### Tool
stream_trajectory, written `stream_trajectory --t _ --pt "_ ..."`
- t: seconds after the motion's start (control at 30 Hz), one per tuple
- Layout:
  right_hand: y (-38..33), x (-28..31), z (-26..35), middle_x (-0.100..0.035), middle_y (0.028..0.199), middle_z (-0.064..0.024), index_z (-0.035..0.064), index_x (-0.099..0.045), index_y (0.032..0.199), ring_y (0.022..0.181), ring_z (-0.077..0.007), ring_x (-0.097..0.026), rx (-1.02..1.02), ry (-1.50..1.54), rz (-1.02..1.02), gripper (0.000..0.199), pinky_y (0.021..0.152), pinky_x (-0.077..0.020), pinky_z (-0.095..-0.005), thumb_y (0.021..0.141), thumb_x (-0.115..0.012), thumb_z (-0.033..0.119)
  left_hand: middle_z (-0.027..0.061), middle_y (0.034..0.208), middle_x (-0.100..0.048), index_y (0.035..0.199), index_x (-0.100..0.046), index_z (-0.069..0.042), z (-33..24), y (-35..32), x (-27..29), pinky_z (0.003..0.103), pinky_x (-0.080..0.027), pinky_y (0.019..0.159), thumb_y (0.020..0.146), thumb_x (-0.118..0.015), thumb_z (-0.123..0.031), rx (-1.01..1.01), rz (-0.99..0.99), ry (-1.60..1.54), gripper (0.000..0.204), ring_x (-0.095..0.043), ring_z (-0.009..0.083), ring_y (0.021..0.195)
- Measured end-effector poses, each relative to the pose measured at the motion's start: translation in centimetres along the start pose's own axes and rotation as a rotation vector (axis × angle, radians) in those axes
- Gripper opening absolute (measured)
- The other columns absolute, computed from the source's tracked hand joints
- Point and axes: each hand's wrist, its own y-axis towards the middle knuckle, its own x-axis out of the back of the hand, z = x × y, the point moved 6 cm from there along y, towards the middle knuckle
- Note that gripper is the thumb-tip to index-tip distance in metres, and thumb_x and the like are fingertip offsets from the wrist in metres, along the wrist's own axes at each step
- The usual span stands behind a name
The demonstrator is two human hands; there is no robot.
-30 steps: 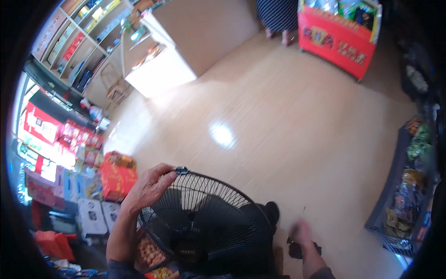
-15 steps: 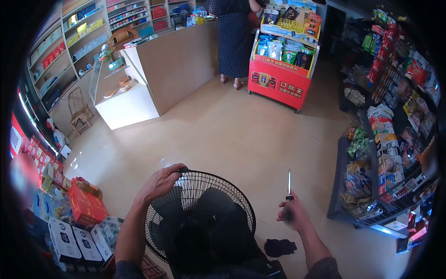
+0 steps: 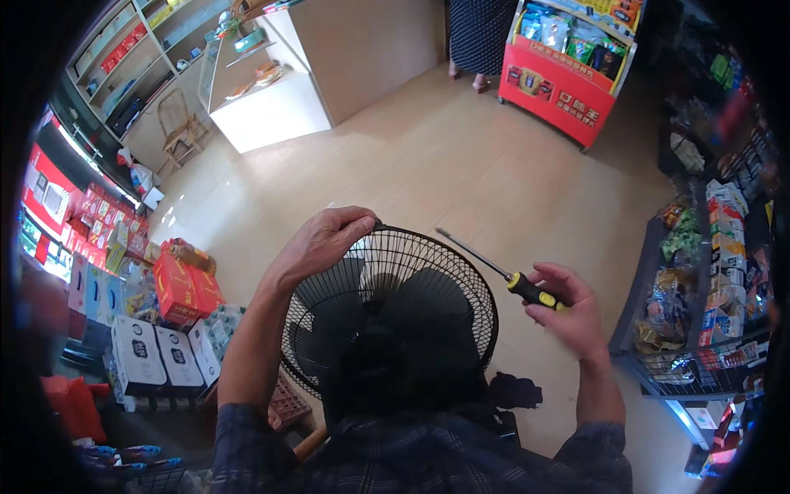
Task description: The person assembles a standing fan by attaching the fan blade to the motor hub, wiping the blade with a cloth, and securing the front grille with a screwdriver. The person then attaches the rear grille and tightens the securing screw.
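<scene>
A black fan [image 3: 395, 305] with a round wire grille stands in front of me. My left hand [image 3: 325, 243] grips the top of its rim, thumb on the near side and fingers over the edge. In my right hand [image 3: 572, 313], right of the fan, is a screwdriver [image 3: 527, 288] with a black and yellow handle. Its metal shaft points up and left, the tip above the grille's upper right edge. From this angle I cannot tell whether the tip touches the wire. The fan's lower part is dark and partly hidden by my body.
A dark cloth [image 3: 516, 391] lies on the floor by the fan. Boxes [image 3: 169, 354] are stacked to the left, and a snack shelf [image 3: 658, 329] runs along the right. Ahead are a counter [image 3: 370, 62], a red display cart [image 3: 547, 90] and a standing person in a dotted skirt [image 3: 484, 37].
My right hand has risen and the screwdriver has turned from pointing upward to slanting left over the fan's rim. My left hand keeps its hold. The whole view has shifted.
</scene>
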Motion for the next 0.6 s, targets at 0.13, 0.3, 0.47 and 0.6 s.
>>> stream_trajectory --t 0.13,0.3,0.47,0.6 --pt "3.6 -0.6 1.7 -0.071 0.102 -0.0081 0.0006 -0.069 0.102 0.095 -0.0136 -0.064 0.236 -0.159 0.078 0.028 0.086 -0.0502 -0.0275 0.074 -0.074 -0.004 0.0123 0.112 -0.065 0.121 -0.062 0.001 -0.1 -0.7 -0.1 0.033 -0.044 0.098 0.100 -0.053 -0.030 0.045 0.005 -0.089 0.039 -0.058 0.0222 0.109" --pt "7.3 -2.4 0.9 -0.071 0.104 -0.0088 0.0004 -0.071 0.101 0.094 -0.0138 -0.065 0.215 -0.079 0.194 0.027 0.086 -0.0505 -0.0269 0.075 -0.073 -0.004 0.0080 0.101 -0.066 0.118 -0.063 -0.001 -0.4 -0.5 0.0 0.029 -0.046 0.088 0.101 -0.052 -0.024 0.035 0.025 -0.097 0.031 -0.057 0.0163 0.096" --pt "9.0 -3.4 0.1 -0.071 0.104 -0.0089 0.0006 -0.071 0.103 0.094 -0.0137 -0.065 0.225 -0.027 0.256 0.028 0.085 -0.0509 -0.0266 0.075 -0.071 -0.005 0.0065 0.098 -0.064 0.118 -0.063 0.000 -0.2 -0.1 0.1 0.028 -0.045 0.086 0.101 -0.052 -0.023 0.040 0.035 -0.101 0.031 -0.056 0.0150 0.093" --pt "9.6 -3.6 -0.2 -0.071 0.105 -0.0093 0.0001 -0.071 0.102 0.094 -0.0141 -0.065 0.227 -0.035 0.283 0.029 0.085 -0.0509 -0.0268 0.074 -0.071 -0.005 0.0073 0.100 -0.065 0.118 -0.063 0.000 -0.5 -0.2 0.1 0.029 -0.045 0.089 0.101 -0.052 -0.023 0.047 0.023 -0.097 0.031 -0.057 0.0160 0.096"
